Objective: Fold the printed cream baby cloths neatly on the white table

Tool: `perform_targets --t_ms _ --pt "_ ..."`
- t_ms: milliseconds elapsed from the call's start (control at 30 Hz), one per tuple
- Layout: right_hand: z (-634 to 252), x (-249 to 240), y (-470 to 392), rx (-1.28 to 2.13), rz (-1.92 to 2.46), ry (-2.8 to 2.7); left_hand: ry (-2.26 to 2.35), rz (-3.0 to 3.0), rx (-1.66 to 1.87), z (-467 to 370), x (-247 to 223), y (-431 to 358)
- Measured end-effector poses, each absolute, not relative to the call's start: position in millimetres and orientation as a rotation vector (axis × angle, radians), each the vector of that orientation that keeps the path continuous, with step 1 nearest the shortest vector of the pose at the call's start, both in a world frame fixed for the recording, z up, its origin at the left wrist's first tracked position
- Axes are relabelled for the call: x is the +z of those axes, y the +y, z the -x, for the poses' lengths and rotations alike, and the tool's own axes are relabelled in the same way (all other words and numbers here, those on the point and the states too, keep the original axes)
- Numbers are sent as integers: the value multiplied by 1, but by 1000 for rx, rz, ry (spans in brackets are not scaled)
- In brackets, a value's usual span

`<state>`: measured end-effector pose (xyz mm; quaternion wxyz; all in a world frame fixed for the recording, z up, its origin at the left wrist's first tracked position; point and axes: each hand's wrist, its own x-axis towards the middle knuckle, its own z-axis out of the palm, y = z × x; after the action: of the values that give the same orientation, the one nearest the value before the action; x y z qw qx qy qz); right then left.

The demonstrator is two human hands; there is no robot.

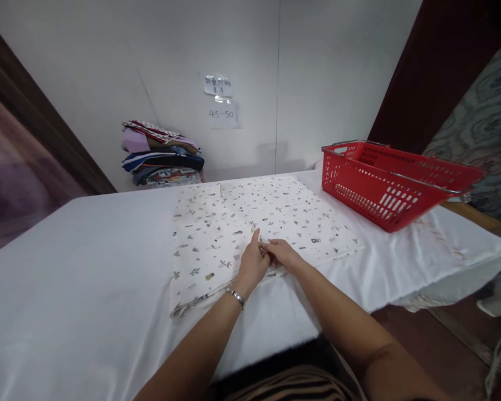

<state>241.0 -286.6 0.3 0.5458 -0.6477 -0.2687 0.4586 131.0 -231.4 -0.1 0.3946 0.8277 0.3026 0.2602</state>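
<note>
A white cloth with small printed figures lies folded in layers on the white-covered table. At the middle of its near edge, my left hand has its thumb pointing up and its fingers curled at the fabric. My right hand meets it from the right, thumb and fingers pinched together on the same edge. The fingertips of both hands touch or nearly touch, and partly hide the fabric between them. A silvery bracelet circles my left wrist.
At the table's right stands a red plastic basket with metal handles. A stack of folded fabrics sits at the back left against the wall. Paper labels hang on that wall. The table's near edge runs before my body.
</note>
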Motion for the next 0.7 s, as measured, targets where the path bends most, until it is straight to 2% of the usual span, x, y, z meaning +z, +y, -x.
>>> perform_targets --t_ms 133,433,700 --pt "-243 1 -286 1107 1518 -683 791 -2018 665 -128 4 -234" --pt "-246 -3 -298 1232 1134 -571 820 -1857 713 -125 5 -231" --pt "-246 -7 -302 1196 1151 -506 811 -1771 731 -126 -1 -227"
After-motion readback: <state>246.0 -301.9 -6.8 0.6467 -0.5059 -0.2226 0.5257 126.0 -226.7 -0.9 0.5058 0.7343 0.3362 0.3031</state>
